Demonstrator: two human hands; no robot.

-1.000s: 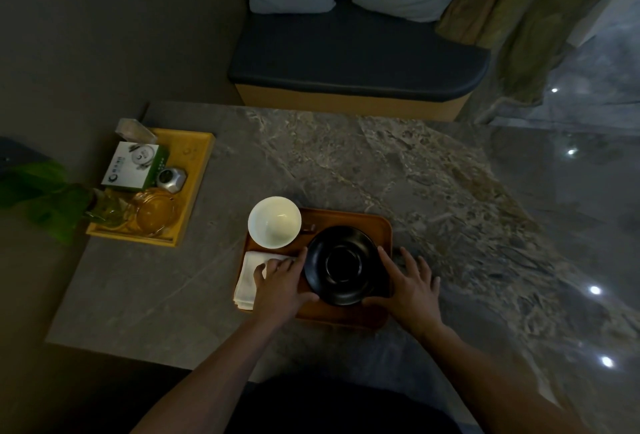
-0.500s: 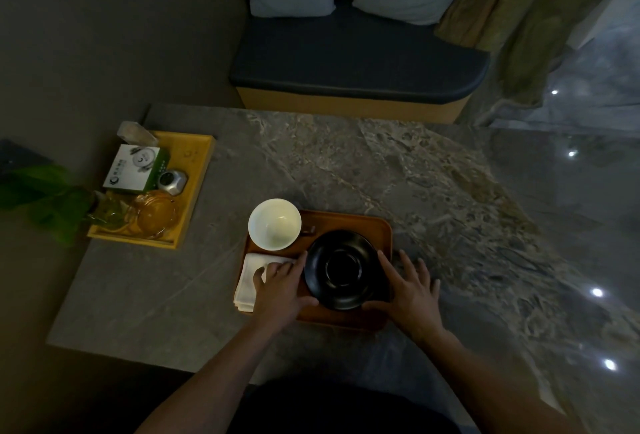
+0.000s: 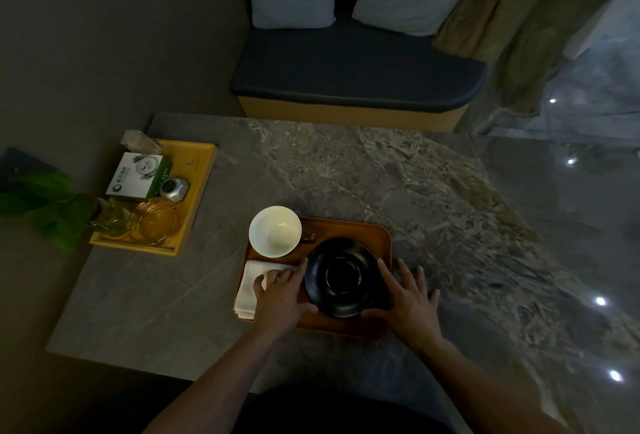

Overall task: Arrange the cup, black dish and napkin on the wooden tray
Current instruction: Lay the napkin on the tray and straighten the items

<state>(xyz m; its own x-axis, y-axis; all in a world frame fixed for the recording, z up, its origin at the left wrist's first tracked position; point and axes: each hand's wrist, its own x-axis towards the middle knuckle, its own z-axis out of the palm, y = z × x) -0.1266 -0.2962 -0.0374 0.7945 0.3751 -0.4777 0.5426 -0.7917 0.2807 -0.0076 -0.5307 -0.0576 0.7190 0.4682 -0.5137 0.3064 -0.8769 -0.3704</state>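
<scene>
Both open, fingers spread: my left hand (image 3: pixel 280 295) and right hand (image 3: pixel 410 298) touch the black dish (image 3: pixel 343 277) on the wooden tray (image 3: pixel 379 236); cup (image 3: pixel 275 231) at its far-left corner, napkin (image 3: pixel 249 283) near-left.

surface: grey stone table (image 3: pixel 346 173) | on it: wooden tray (image 3: pixel 363 231) near front edge | yellow tray (image 3: pixel 197 170) far left

Left arm (image 3: pixel 221 374): bare, extended forward.
Left grip (image 3: pixel 280 298): palm down, fingers straight, thumb splayed.
Right arm (image 3: pixel 478 378): bare, extended forward.
Right grip (image 3: pixel 412 302): palm down, fingers fanned, thumb splayed.
</scene>
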